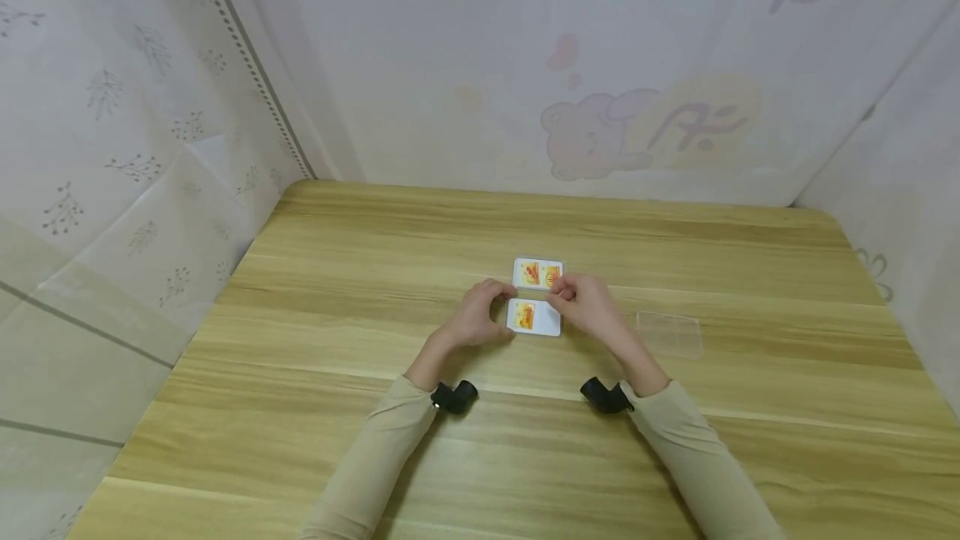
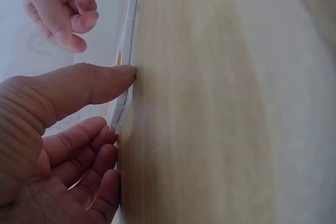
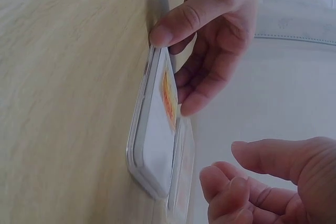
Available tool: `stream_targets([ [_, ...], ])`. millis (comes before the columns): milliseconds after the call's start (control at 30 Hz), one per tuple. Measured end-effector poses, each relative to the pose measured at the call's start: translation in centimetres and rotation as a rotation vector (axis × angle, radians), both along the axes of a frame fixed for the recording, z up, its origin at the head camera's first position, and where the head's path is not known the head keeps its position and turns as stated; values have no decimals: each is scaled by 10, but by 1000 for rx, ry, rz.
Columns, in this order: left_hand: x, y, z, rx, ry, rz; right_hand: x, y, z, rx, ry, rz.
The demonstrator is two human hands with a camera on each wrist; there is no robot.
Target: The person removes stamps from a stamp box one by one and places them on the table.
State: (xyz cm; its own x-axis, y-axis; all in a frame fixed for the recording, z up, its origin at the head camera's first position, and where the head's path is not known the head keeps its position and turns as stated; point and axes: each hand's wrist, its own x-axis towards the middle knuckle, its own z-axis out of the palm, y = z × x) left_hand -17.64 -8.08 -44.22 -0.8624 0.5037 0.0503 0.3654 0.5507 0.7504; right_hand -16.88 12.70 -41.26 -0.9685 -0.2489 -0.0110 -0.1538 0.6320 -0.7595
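A white card stack in a clear tray [image 1: 545,319] lies flat on the table, with a yellow-orange picture on its left half and plain white on its right. My left hand [image 1: 474,317] grips its left end, the thumb [image 2: 113,83] at the near edge and the fingers round the far corner. Just beyond it lies a second white piece [image 1: 540,262] bearing two yellow-red pictures. My right hand [image 1: 592,304] is over the right end of the nearer tray. In the right wrist view its thumb [image 3: 268,157] and forefinger are apart, and nothing shows between them.
A clear plastic lid-like piece [image 1: 670,334] lies to the right on the wood-grain table [image 1: 337,273], beside my right forearm. Patterned cloth walls [image 1: 450,65] stand behind the table and along its sides. Each wrist carries a black camera [image 1: 454,397].
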Motion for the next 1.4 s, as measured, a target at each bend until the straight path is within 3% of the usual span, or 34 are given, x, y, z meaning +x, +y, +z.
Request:
stream_targets([
  [467,-1,0,-1,13,12,-13,-2,-8,-1,-13,35,37],
  [1033,0,-1,0,24,9,-10,-6,-20,2,21,-23,23],
  [1400,-1,-1,0,18,9,-17,-9,-22,-1,25,19,60],
])
